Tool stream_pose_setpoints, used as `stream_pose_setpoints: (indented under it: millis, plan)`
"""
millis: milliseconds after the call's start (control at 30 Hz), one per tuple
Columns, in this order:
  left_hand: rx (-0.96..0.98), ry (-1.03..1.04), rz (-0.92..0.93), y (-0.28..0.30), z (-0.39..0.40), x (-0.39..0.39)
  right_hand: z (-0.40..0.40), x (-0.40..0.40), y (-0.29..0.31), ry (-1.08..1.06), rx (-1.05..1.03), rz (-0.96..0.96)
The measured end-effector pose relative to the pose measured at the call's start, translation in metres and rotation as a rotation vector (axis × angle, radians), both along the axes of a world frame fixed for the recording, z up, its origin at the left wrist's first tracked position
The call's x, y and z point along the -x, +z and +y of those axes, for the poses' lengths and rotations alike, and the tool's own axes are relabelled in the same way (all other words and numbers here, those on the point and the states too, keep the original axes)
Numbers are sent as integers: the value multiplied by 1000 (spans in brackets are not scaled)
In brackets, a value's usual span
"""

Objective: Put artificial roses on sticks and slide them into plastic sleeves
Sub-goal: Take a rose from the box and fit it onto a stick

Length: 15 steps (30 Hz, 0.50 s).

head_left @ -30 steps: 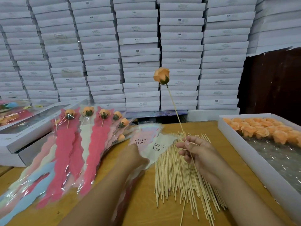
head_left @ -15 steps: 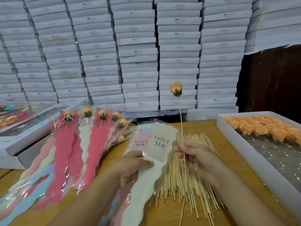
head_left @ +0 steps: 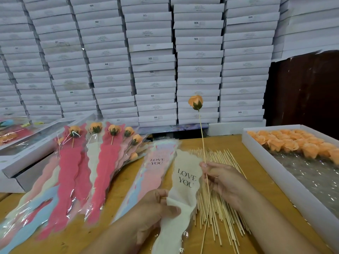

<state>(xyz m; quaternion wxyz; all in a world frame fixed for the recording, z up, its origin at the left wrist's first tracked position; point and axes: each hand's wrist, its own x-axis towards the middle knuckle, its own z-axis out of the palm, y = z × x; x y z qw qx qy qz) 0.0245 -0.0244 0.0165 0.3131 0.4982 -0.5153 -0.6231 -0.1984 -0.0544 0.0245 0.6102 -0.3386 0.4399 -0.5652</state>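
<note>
Left hand (head_left: 156, 208) now grips cream "LOVE YOU" plastic sleeve (head_left: 181, 191), lifted off the pile beside right hand (head_left: 222, 182) pinching thin wooden stick (head_left: 203, 149) topped by orange artificial rose (head_left: 196, 102), lowered: insertion likely next.

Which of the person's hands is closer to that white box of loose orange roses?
Right. The right hand holds the rose's stick above the stick pile, beside the white box. The left hand grips the cream sleeve farther left.
</note>
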Motion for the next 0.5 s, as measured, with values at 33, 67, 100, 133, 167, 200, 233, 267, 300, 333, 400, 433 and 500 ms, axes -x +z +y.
stream_pose_setpoints:
  millis: [33,67,100,133,167,200,233,267,300,333,400,433,500]
  plan:
    - [3,12,-3,-1,0,0,0,0,-1,-1,6,7]
    - [9,24,-5,-1,1,0,-1,0,-1,-1,11,15]
    - [16,35,-4,0,3,0,0,1,-2,-5,15,27]
    - [24,44,-2,-1,3,0,0,1,-2,-11,20,40]
    - [32,54,0,-1,4,1,-1,2,-2,-20,26,48]
    - [40,61,-3,-2,4,0,-1,1,-2,-26,29,54]
    - [50,65,-8,-1,6,0,-1,1,-2,-31,32,59]
    - [59,54,-16,-1,6,0,-2,1,-2,-32,34,63]
    - [63,34,-25,-1,7,1,-2,0,-1,-30,36,67]
    - [63,2,-34,-1,8,1,-2,-1,0,-28,38,69]
    - [64,-69,-67,0,10,0,-1,-1,1,-28,48,78]
    - [66,-100,-84,1,11,-1,0,-1,1,-27,58,84]
    - [68,-127,-95,3,11,-1,1,-1,2,-11,76,96]
